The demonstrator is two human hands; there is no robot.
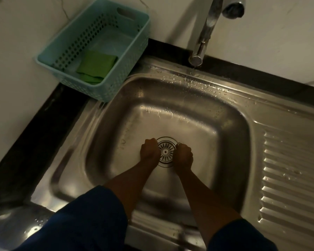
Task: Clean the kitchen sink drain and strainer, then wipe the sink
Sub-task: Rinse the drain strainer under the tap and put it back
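The round metal strainer (165,150) sits in the drain at the bottom of the stainless steel sink (217,122). My left hand (150,149) is curled against the strainer's left rim. My right hand (184,155) is curled against its right rim. Both hands have their fingers tucked under, so the fingertips are hidden. Water drops dot the sink's far wall and back ledge.
A chrome faucet (204,37) hangs over the sink's back edge. A pale teal plastic basket (134,46) on the counter at the back left holds a folded green cloth (96,65). A ribbed drainboard (294,169) lies to the right. Dark counter trim borders the sink.
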